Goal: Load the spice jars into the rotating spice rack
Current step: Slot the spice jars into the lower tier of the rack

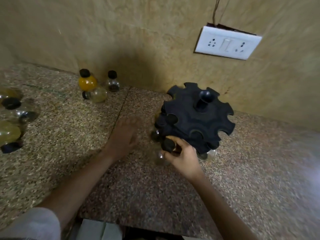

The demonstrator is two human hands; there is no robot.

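A black rotating spice rack [195,116] with a centre knob stands on the granite counter [72,135] near the wall. My right hand [183,156] grips a black-capped spice jar [167,144] at the rack's front lower edge. Another capped jar [171,118] sits in a slot on the rack's left side. My left hand [123,135], blurred, hovers open over the counter just left of the rack and holds nothing. By the wall stand an orange-filled jar [87,80] and a dark-filled jar [112,82], with a pale jar [97,94] lying on its side.
Several more jars [12,118] lie blurred at the counter's far left edge. A white socket plate [227,42] is on the wall above the rack. The counter's front edge [138,227] runs below my arms.
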